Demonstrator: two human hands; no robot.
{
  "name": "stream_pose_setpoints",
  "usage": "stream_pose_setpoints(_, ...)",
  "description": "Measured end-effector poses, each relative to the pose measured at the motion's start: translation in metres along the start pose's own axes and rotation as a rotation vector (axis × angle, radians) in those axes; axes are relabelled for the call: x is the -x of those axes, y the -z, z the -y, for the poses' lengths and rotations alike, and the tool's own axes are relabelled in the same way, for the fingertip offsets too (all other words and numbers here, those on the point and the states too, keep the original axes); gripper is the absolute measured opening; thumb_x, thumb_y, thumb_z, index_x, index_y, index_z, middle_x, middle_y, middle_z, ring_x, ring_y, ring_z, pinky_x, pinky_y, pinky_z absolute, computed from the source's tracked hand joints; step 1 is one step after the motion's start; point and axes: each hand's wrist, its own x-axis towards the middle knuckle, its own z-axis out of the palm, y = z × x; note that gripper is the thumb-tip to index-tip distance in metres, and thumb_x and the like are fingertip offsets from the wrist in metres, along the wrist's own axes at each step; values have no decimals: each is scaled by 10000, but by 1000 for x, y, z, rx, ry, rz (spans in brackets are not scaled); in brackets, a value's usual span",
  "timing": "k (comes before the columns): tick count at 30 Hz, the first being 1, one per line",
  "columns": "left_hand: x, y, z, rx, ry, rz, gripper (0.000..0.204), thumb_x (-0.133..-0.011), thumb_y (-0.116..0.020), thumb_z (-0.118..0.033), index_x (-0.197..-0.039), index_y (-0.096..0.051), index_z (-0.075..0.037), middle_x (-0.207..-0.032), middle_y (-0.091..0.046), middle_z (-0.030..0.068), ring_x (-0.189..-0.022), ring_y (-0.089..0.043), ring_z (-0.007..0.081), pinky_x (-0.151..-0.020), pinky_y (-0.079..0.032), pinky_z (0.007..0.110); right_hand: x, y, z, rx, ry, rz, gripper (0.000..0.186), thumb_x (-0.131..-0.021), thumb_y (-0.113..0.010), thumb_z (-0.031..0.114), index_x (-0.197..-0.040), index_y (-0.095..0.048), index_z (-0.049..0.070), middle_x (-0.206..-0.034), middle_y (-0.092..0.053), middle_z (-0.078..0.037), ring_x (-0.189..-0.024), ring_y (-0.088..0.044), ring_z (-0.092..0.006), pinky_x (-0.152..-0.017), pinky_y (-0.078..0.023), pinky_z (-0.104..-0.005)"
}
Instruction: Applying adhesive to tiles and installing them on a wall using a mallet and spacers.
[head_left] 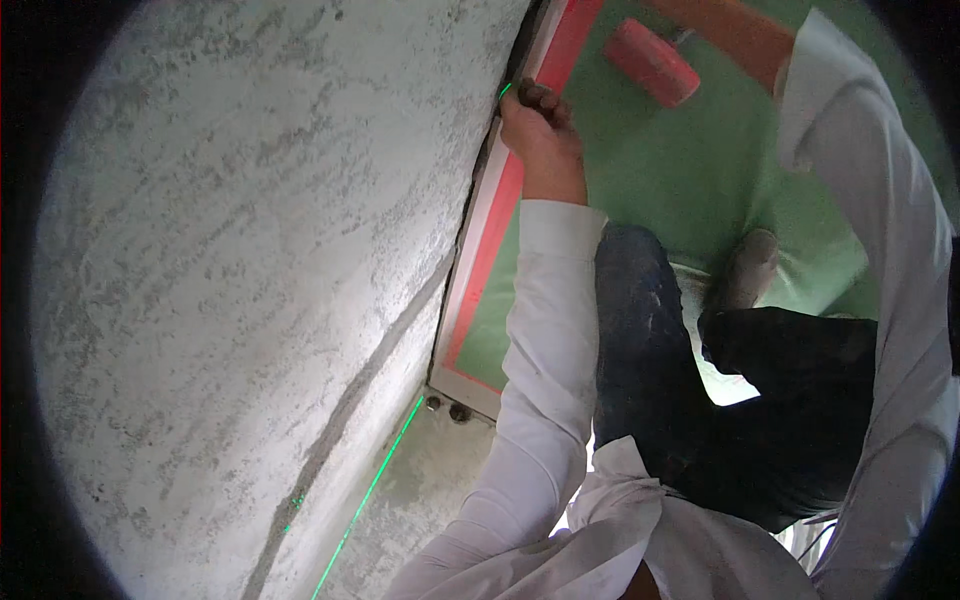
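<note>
Head view: left hand (540, 120) curled closed beside the wall (250, 200), contents hidden; right hand (692, 12) cropped, can't tell its grip. Mallet (652, 62) farther out from wall, over green sheet (640, 180). Keep knuckles clear, mallet face square.

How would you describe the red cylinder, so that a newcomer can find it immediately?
Start from the large green surface. Near the picture's top, between the left hand and the right forearm, is the red cylinder. Unlike the long, flat red strip to its left, it is short, thick and rounded.
</note>
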Motion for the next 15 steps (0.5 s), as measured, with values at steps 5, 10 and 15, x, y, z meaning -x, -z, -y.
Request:
stream_pose_setpoints(5, 2, 13, -43, 12, 77, -111, 302, -1109, -566, -330, -904, -492, -121, -737, -417, -23, -612, -415, 137, -517, -342, 300, 111, -15, 89, -471, 69, 173, 308, -1052, -622, 296, -1068, -709, 0, -881, -767, -181, -816, -778, -399, -739, -644, -507)
stream_pose_setpoints(10, -4, 21, -33, 42, 204, 12, 257, -1097, -588, -285, -939, -534, -89, -740, -470, -31, -598, -445, 112, -497, -354, 279, 173, -115, 112, -603, -24, 69, 246, -910, -737, 177, -1138, -716, 89, -1054, -693, -154, -973, -712, -426, -826, -590, -561)
stream_pose_setpoints(15, -1, 17, -49, 171, 221, 20, 159, -1077, -589, -195, -1106, -573, -40, -709, -494, -79, -543, -434, 61, -445, -322, 252, 179, -138, 145, -623, -136, -201, 350, -841, -741, 151, -1187, -724, 104, -1131, -677, -99, -1158, -643, -331, -986, -494, -506)
